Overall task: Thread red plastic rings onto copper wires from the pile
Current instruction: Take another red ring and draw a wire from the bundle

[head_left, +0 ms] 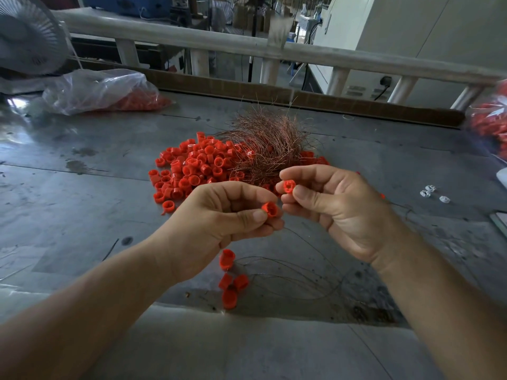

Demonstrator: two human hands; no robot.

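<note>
1. Counter [82, 187]: grey metal sheet, stained and scuffed; carries all items below.
2. Pile of red plastic rings [192, 165]: loose heap at mid-counter; taken here as the landmark.
3. Copper wires [269, 138]: a bristling tangle touching the pile's right side and partly overlying it.
4. Left hand [219, 223]: raised on the near side of the pile; thumb and forefinger pinch the left-hand ring [270, 209], its open end turned up; other fingers curled.
5. Right hand [337, 209]: near and right of the pile, just beside the left hand; thumb and fingertips pinch the right-hand ring [288, 186].
6. Stray rings [231, 286]: a small cluster nearer than the pile, below the left hand; thin wire strands [288, 272] trail off to their right; whether the rings are threaded cannot be told.
7. Clear plastic bag [104, 91]: far left of the pile; holds more red rings.
8. Second bag of red rings [491, 122]: far right of the pile, cut by the frame edge.
9. Small white parts [430, 192]: three, well right of the pile.
10. Fan [30, 37]: far left, beyond the clear plastic bag.
</note>
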